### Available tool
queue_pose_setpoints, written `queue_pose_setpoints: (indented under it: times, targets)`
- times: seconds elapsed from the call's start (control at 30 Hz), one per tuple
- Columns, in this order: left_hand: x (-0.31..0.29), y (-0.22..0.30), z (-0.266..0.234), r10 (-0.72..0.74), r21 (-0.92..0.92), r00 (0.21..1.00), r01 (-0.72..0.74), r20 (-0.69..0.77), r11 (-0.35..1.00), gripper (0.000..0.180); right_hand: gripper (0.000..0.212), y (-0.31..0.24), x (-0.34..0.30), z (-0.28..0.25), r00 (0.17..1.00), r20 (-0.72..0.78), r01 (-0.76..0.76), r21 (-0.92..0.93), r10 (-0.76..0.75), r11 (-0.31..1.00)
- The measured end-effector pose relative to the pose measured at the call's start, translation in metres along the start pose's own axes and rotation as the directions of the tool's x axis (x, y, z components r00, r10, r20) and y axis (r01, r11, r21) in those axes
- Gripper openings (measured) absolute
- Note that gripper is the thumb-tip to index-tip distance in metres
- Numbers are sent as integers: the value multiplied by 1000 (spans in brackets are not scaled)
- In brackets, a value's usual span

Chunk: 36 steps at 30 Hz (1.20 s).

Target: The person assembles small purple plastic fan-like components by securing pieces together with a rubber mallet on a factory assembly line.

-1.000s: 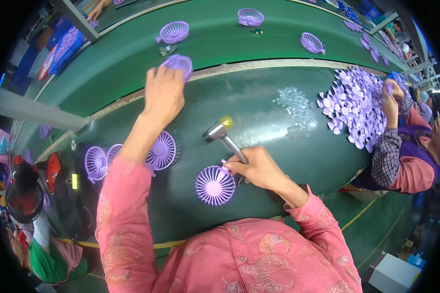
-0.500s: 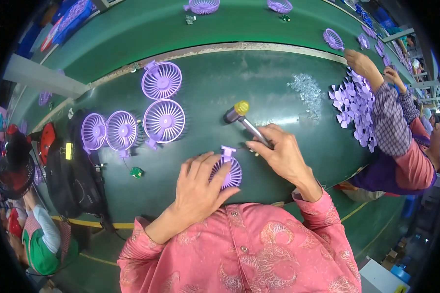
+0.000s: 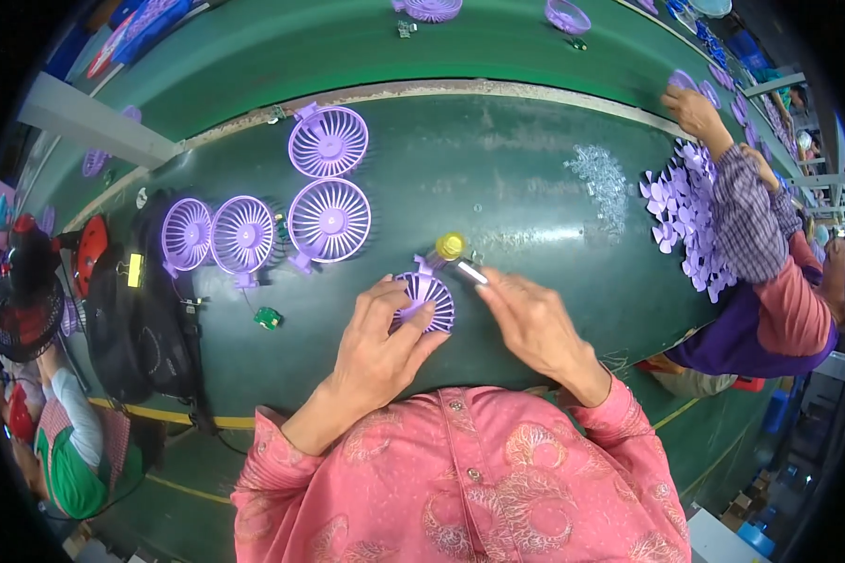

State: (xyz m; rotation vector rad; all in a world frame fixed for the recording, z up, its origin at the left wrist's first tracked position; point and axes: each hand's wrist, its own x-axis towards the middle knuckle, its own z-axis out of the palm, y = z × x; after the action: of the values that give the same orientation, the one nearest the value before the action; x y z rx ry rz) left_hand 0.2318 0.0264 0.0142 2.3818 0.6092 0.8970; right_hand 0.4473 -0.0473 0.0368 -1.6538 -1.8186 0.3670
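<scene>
A small purple fan cage [image 3: 434, 314] with radial ribs lies on the green table in front of me. My left hand [image 3: 374, 330] is closed on its left and near sides, fingers curled over the rim. A short-handled hammer [image 3: 451, 247] with a yellow striking face is gripped by the handle in my right hand [image 3: 535, 324]. Its head is right beside the small tab on the cage's far edge; whether they touch I cannot tell. Further left lie more purple fan cages [image 3: 330, 220], and a small green circuit board [image 3: 268, 318] on a wire.
Clear small plastic pieces [image 3: 599, 183] are heaped toward the right, beside a pile of purple fan blades [image 3: 685, 211]. A co-worker's hand [image 3: 697, 114] reaches in there. A black bag [image 3: 136, 319] lies at the left edge. Beyond a raised ledge, a green belt [image 3: 347, 58] carries cages.
The hammer's head has come down and nearer to the tab of the cage, its yellow face now turned up toward me. My left hand stays on the cage. The whole view has shifted slightly.
</scene>
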Motion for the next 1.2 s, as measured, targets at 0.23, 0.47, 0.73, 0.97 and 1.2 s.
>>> queue_pose_setpoints:
  times: [0.23, 0.47, 0.73, 0.97, 1.2]
  targets:
    - [11, -10, -18, -37, -144, 994, 52, 104, 988, 37, 27, 21, 41, -13, 854, -61, -505, 139, 516, 852]
    - [16, 12, -29, -124, 182, 991, 112, 58, 977, 67, 26, 41, 67, 15, 902, -69, -422, 72, 426, 904]
    - [19, 9, -20, -312, 195, 944, 287, 109, 938, 83, 16, 25, 62, -12, 802, 123, -589, 327, 585, 739]
    - [25, 0, -25, -182, -299, 951, 256, 251, 919, 83, 23, 12, 40, -30, 668, 686, -702, 710, 287, -63]
    - [33, 1, -28, -156, -343, 940, 260, 302, 903, 71, 17, -1, 32, -32, 680, 670, -708, 705, 296, 30]
